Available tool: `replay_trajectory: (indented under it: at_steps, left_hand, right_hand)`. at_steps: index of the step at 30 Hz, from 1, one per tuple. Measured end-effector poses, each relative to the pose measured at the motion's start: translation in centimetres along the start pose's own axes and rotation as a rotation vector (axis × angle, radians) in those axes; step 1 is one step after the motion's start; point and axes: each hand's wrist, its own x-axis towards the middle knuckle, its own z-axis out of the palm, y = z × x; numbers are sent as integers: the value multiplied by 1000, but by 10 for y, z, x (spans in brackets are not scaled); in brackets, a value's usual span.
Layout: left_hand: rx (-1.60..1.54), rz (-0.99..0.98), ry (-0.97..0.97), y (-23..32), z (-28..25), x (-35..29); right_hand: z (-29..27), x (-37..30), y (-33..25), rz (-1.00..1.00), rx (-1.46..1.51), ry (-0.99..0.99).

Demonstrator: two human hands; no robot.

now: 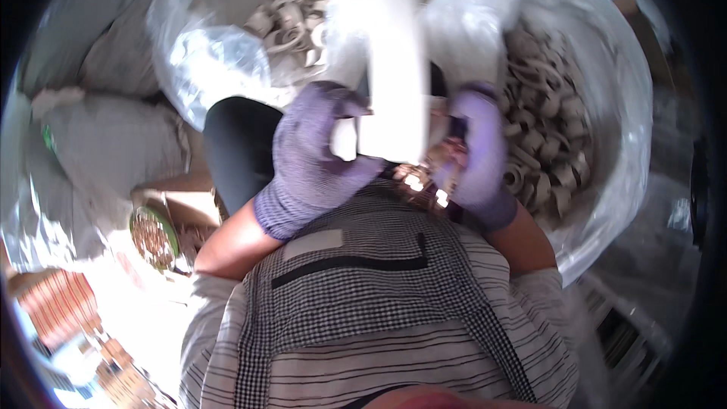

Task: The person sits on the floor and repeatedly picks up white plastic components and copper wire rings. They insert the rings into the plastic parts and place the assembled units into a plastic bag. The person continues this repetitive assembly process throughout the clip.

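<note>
My left hand [314, 148], in a purple knit glove, curls its thumb and fingers around a small white piece [344, 138]. Glare hides that piece's exact shape. Beside it rises a bright white upright bar [397, 53], whose lower end comes down between my hands. My right hand [481, 148], gloved alike, closes on a cluster of shiny copper-coloured metal pieces [432, 174] hanging below its fingers. Whether either hand touches the bar cannot be made out.
A clear plastic bag [216, 57] at the far left holds beige rings [291, 26]. Another bag [632, 136] on the right holds many greyish rings [549, 113]. By my left forearm, a green-rimmed round container [173, 231] holds small copper-coloured bits near a cardboard box [189, 204]. Grey sacks [113, 140] lie left.
</note>
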Motion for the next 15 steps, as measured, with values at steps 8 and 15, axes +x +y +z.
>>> replay_trajectory:
  at_steps: [8,15]
  left_hand:
    - [-554,-657,-306,-139,7,23]
    - [-947,-1403,133,-318,1,30]
  right_hand:
    - [-49,10,-65,-249,-536,233]
    - [-228,-84,-24,646,-910,545]
